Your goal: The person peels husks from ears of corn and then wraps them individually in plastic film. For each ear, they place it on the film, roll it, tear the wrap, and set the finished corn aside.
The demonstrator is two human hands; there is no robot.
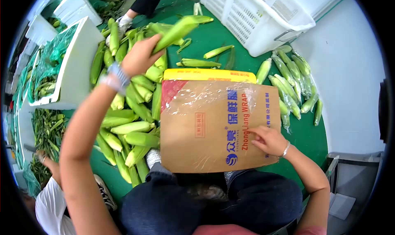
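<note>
High on the left, my left hand (142, 56) is closed around a green ear of corn in its husk (177, 32), raised and tilted above a pile of husked ears (140, 130). My right hand (269, 141) rests on a brown cardboard box (193, 140) with printed letters, its index finger stretched out and the other fingers loosely bent. Nothing shows in that hand. Shiny clear film (205, 95) lies across the box's upper part. Along its far edge runs a yellow printed strip (210, 75). The box sits in front of my knees.
Several film-wrapped ears (294, 80) lie to the right. A white plastic crate (251, 18) stands behind, and a white foam box with green netting (76, 66) at left. Another person's gloved hand (123, 23) reaches the pile; a second person (51, 206) sits lower left.
</note>
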